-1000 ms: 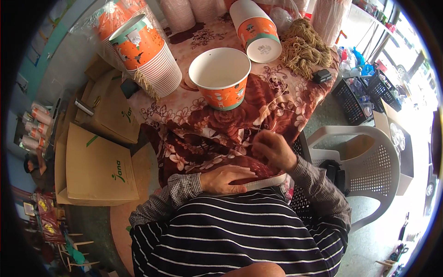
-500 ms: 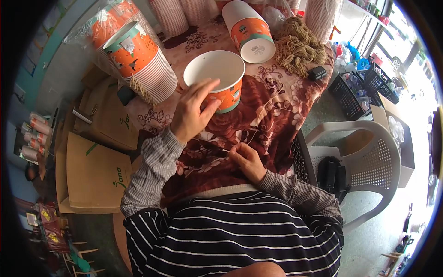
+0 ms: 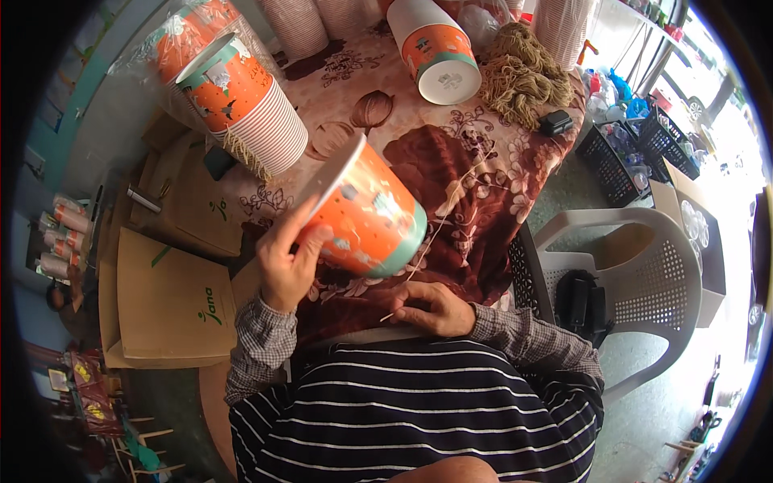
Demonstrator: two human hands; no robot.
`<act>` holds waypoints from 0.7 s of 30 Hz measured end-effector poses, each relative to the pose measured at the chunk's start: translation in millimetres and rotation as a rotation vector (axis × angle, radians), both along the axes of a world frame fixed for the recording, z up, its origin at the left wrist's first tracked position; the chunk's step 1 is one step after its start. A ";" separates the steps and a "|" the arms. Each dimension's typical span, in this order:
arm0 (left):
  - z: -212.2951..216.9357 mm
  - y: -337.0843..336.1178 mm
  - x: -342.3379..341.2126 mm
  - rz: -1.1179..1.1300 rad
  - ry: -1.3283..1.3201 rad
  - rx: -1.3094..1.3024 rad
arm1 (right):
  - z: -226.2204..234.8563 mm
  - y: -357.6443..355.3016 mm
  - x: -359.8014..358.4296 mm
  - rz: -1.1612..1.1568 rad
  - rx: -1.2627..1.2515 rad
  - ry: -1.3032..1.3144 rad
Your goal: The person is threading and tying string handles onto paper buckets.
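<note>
An orange paper bucket [image 3: 366,213] with a teal base band is tilted over the table, its white rim toward the upper left. My left hand [image 3: 287,266] grips it at the rim, thumb on the outside; the other fingers are partly hidden. Close to my body, my right hand [image 3: 439,310] pinches a thin pale string [image 3: 435,233], whose short end sticks out past the fingertips. From there the string runs away across the cloth toward a tangled heap of tan yarn [image 3: 527,76] at the far right.
A nested stack of buckets [image 3: 241,105] leans at the left, with cut yarn strands [image 3: 244,153] by it. Another bucket stack [image 3: 435,56] lies at the back. A small black object [image 3: 555,122] sits by the yarn. A plastic chair [image 3: 644,282] stands right; cardboard boxes [image 3: 173,298] are left.
The bucket has been lifted off the cloth, brought nearer and tipped sideways by my left hand. My right hand has drawn slightly closer to my body with the string.
</note>
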State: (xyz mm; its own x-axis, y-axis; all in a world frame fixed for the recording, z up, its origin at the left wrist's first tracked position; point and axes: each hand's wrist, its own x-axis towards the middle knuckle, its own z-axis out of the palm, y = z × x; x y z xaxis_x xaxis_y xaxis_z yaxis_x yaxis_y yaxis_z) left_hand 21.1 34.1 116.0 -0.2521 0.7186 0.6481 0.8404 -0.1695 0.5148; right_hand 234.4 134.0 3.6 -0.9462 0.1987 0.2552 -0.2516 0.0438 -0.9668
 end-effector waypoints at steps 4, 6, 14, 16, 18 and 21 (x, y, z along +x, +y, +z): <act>-16.5 3.5 12.7 -0.121 -0.101 -0.107 | 20.0 -4.0 11.9 -0.131 -0.065 -0.003; -29.9 14.1 14.7 -0.172 -0.188 -0.117 | 40.7 -4.5 16.0 -0.308 -0.267 -0.034; -35.5 19.1 47.0 -0.190 0.145 -0.018 | 67.8 48.1 34.7 -0.891 0.568 0.159; -34.8 18.9 49.5 -0.159 0.143 -0.064 | 70.9 39.9 31.7 -0.859 0.673 0.150; -36.0 21.9 49.7 -0.155 0.157 -0.064 | 60.4 39.3 25.6 -0.820 0.845 0.225; -36.9 24.6 53.4 -0.139 0.192 -0.069 | 43.3 38.4 22.0 -0.764 1.092 0.249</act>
